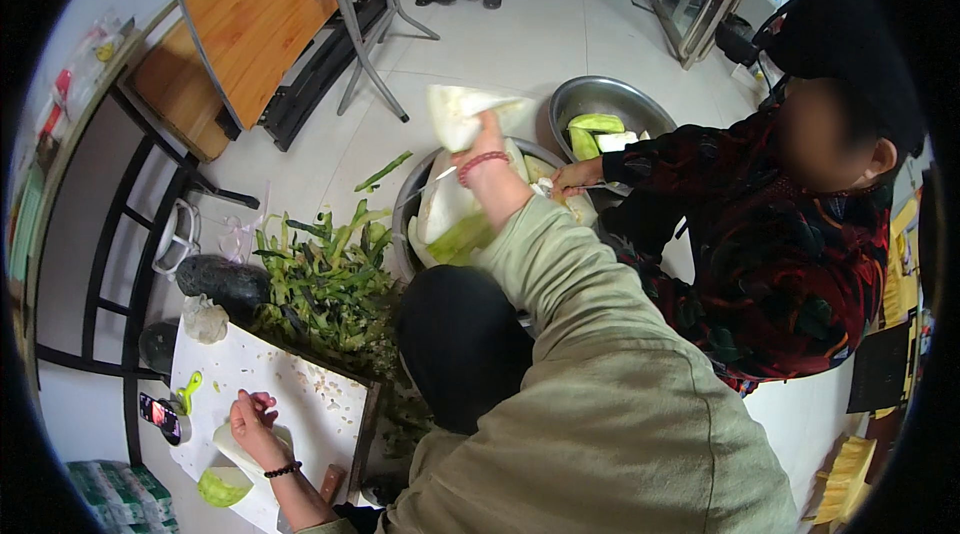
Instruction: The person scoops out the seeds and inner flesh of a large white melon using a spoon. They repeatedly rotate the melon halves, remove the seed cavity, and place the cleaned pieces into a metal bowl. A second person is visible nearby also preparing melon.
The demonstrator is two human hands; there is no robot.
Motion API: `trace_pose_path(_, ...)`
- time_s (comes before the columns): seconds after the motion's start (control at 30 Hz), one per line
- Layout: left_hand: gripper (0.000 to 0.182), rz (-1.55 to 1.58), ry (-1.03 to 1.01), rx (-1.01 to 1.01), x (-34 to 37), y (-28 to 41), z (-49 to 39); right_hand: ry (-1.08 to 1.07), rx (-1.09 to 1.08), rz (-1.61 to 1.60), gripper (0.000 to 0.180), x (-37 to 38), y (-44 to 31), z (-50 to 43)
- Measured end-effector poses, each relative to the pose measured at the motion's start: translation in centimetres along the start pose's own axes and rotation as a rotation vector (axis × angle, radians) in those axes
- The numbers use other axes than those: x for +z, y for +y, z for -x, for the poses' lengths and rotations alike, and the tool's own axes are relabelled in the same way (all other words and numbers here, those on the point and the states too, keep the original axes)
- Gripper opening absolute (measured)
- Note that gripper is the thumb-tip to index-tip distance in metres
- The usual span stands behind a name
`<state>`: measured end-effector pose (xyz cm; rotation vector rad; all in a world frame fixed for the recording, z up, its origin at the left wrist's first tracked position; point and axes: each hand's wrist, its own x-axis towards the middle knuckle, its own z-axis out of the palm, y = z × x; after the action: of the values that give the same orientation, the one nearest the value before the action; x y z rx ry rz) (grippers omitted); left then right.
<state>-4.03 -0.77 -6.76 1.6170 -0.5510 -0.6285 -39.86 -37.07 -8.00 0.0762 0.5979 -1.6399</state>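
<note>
A pale chunk of peeled winter melon [454,113] is held in my right hand [487,159], above a metal basin [409,234] that holds large peeled melon pieces [442,207]. My left hand [255,425], fingers bent, hovers over a white board [300,399], with nothing seen between its fingers. Beneath and beside that hand lie a pale melon piece [229,444] and a green-skinned piece [225,487]. A knife's brown handle [331,484] lies near my left wrist. Melon seeds are scattered over the board.
Green peelings [322,279] are heaped on the floor beside a dark whole winter melon [225,285]. A green peeler [190,391] and a phone [160,418] are at the board's left edge. A co-worker's hand [577,177] reaches into the basin; a second basin [637,102] stands behind.
</note>
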Motion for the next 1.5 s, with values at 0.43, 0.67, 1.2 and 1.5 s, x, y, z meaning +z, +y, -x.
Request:
trace_pose_path(0.43, 0.024, -0.449, -0.361, -0.233, -2.5, -7.5, 5.4, 0.089, 0.158, 0.719, 0.034, -17.2, -25.7, -16.6)
trace_pose_path(0.67, 0.021, -0.29, -0.501, -0.331, -0.9, -8.1, 7.6, 0.09, 0.165, 0.835, 0.03, -19.4, -26.2, -22.4)
trace_pose_path(1.2, 0.025, -0.542, -0.148, -0.123, -16.7, -3.6, -1.5, -0.591, 0.528, 1.057, 0.023, 6.9, 11.4, 4.0)
trace_pose_path(1.5, 0.116, -0.446, 0.94, -0.617, -25.8, -6.7, -7.3, -0.553, 0.924, 1.58, 0.025, -0.4, 28.9, 24.2)
